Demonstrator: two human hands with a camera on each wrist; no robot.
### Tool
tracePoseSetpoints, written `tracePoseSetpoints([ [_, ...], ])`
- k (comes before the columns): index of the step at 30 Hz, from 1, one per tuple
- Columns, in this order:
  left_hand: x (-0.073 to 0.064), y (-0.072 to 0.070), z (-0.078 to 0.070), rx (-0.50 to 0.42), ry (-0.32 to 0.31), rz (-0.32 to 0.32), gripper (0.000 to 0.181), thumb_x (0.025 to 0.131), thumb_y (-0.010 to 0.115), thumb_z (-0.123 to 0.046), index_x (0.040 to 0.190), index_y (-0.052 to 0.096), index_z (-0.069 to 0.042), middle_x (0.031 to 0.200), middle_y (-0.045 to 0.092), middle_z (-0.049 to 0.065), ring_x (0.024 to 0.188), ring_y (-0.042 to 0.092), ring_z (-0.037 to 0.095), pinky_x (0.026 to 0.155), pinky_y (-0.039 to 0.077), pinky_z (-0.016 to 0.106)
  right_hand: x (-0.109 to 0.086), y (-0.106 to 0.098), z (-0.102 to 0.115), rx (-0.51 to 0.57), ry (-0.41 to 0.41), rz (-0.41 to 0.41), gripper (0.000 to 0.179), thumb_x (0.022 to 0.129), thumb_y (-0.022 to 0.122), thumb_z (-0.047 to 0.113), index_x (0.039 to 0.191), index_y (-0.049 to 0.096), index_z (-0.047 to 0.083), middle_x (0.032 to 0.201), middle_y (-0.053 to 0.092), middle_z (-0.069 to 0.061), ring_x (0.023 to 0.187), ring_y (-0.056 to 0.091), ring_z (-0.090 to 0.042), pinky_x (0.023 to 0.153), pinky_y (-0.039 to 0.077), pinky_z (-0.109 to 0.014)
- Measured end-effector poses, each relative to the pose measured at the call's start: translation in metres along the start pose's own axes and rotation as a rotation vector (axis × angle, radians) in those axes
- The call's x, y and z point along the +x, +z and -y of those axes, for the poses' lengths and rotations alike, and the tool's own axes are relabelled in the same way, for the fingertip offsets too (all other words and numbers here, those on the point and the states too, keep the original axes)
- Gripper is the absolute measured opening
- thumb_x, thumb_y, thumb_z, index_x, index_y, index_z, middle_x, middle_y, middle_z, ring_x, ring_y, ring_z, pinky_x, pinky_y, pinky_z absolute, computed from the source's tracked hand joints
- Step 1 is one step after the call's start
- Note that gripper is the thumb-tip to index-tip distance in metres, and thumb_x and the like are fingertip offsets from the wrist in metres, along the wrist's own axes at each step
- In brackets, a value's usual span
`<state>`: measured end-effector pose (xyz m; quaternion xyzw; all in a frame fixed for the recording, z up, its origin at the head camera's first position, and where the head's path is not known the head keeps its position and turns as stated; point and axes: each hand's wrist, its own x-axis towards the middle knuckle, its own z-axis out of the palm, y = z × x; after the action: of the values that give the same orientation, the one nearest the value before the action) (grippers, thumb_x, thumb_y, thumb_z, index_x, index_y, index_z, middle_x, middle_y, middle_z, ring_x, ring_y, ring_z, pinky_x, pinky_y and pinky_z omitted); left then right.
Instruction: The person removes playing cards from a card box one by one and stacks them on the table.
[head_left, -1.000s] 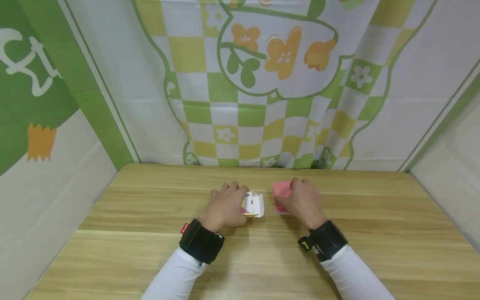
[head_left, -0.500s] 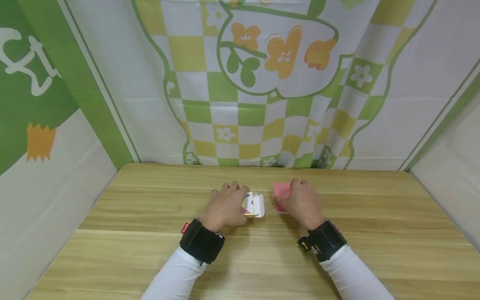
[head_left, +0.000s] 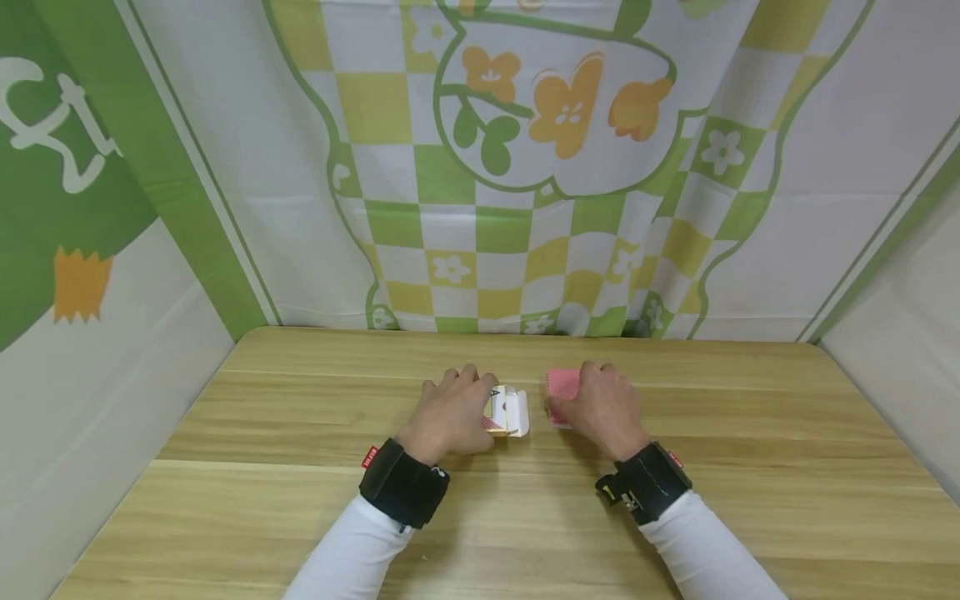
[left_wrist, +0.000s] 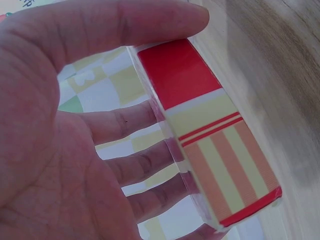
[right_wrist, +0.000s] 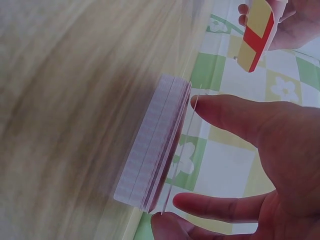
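My left hand (head_left: pixel 450 412) holds a playing-card box (left_wrist: pixel 215 135) with red, cream and striped sides, its thumb on one edge and its fingers along the far face. The box's white end flap (head_left: pixel 517 412) hangs open toward the right, and a card face marked A shows by it. A stack of playing cards (right_wrist: pixel 155 140) lies on the table under my right hand (head_left: pixel 606 408). Between that hand's thumb and fingertips a thin playing card (right_wrist: pixel 181 150) is pinched, slightly apart from the stack's top. Red patterned card backs (head_left: pixel 562 383) face up; the hand covers their right part.
The wooden table (head_left: pixel 300 467) reaches back to a checked, flowered curtain (head_left: pixel 502 225). Fabric walls stand at the left (head_left: pixel 135 350) and right (head_left: pixel 900 333). A narrow strip of tabletop separates the box flap from the cards.
My right hand has shifted very slightly, and the red card backs under it sit a little lower in the view. The left hand and the box stay nearly still.
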<state>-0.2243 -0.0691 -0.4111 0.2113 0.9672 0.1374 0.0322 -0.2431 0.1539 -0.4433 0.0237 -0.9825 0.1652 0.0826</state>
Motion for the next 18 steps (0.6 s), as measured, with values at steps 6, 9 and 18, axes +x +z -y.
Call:
tracePoseSetpoints([
  [6,-0.0005,-0.0001,0.0002,0.006,-0.001,0.006,0.063,0.071,0.080,-0.013,0.131,0.061,-0.007,0.116,0.058,0.014,0.107,0.054,0.036,0.091,0.042,0.061,-0.0002,0.0003,0.0001,0.005,-0.002,0.007,0.054,0.078,0.081,0.046,0.087,0.060,-0.003,0.082,0.056,-0.018,0.066,0.056,-0.031,0.050,0.047,-0.041],
  [9,-0.0006,-0.0001,0.0001,0.009,-0.001,0.009,0.063,0.071,0.079,-0.013,0.131,0.061,-0.008,0.116,0.058,0.014,0.107,0.054,0.036,0.091,0.042,0.061,-0.0003,0.0005,-0.0001,-0.005,-0.001,0.008,0.054,0.077,0.082,0.046,0.085,0.059,-0.002,0.081,0.056,-0.018,0.065,0.056,-0.030,0.049,0.046,-0.040],
  [18,-0.0005,0.0005,-0.0003,0.010,0.000,0.013,0.063,0.071,0.079,-0.013,0.131,0.060,-0.008,0.115,0.058,0.013,0.105,0.054,0.034,0.089,0.043,0.058,0.0004,0.0012,-0.0008,-0.025,0.005,0.022,0.055,0.076,0.082,0.048,0.084,0.059,-0.001,0.081,0.056,-0.018,0.066,0.057,-0.032,0.050,0.047,-0.042],
])
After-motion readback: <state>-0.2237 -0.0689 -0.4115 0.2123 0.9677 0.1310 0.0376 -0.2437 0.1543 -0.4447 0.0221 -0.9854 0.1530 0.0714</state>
